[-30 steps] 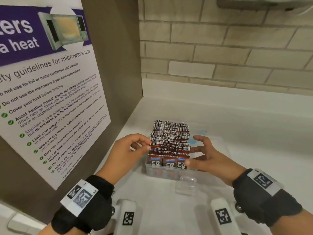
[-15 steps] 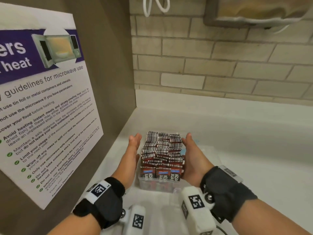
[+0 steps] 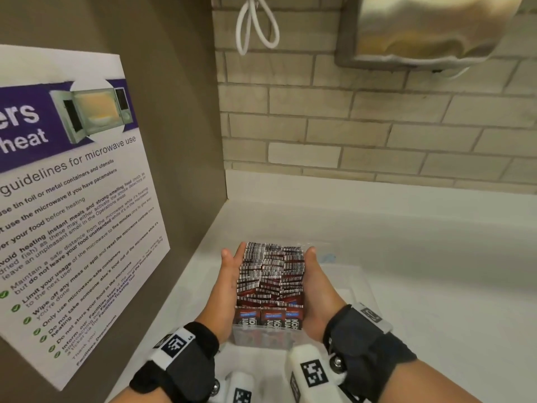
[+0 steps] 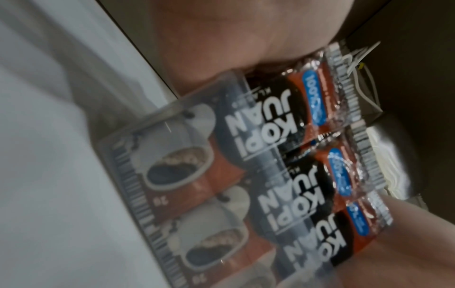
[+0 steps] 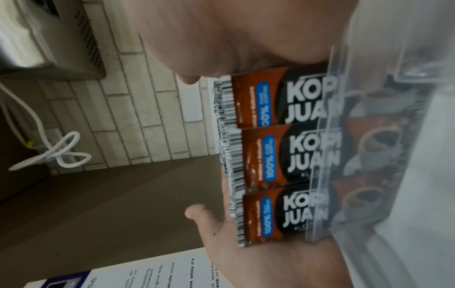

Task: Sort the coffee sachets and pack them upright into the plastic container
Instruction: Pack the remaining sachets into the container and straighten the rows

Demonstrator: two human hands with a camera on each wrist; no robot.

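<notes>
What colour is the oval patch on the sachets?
Blue with white print, on the sachets; clearest in the right wrist view.

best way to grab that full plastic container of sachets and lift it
Grip the plastic container low on its two long side walls, one hand from each side, below where the left hand and right hand now press flat. The coffee sachets stand well above the rim, so their tops would likely give way.

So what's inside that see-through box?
The plastic container is packed with upright coffee sachets, three across the front row. Flat left hand and right hand press their sides. The bottom is covered.
</notes>
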